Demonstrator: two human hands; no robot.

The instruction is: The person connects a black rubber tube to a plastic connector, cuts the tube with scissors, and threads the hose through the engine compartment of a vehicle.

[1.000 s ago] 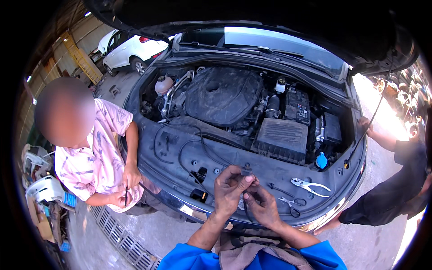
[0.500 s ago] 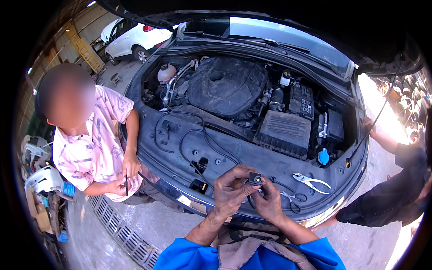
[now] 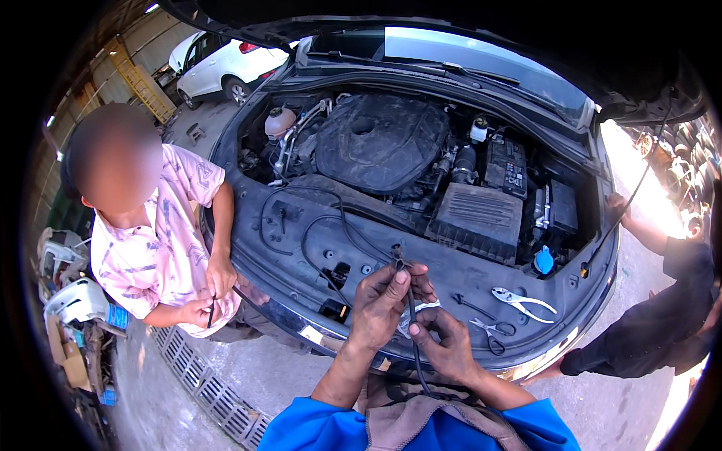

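Observation:
Over the car's front edge, my left hand is closed, thumb against fingers, around a black cable just below its small dark end piece. My right hand pinches the same cable lower down, and from there it hangs toward my lap. A pale, shiny thing shows partly behind my hands; its kind is hidden. Right of my hands, slip-joint pliers with white handles, scissors and a short dark cable piece lie on the black front panel.
An open engine bay spreads ahead, with an engine cover, air filter box and blue cap. Loose black cable curves over the panel. One person stands left, holding a thin dark piece; another stands right, a hand at the fender.
The cable's end piece, earlier facing me between both hands, now points up and away above my left hand. My right hand has shifted lower, onto the cable.

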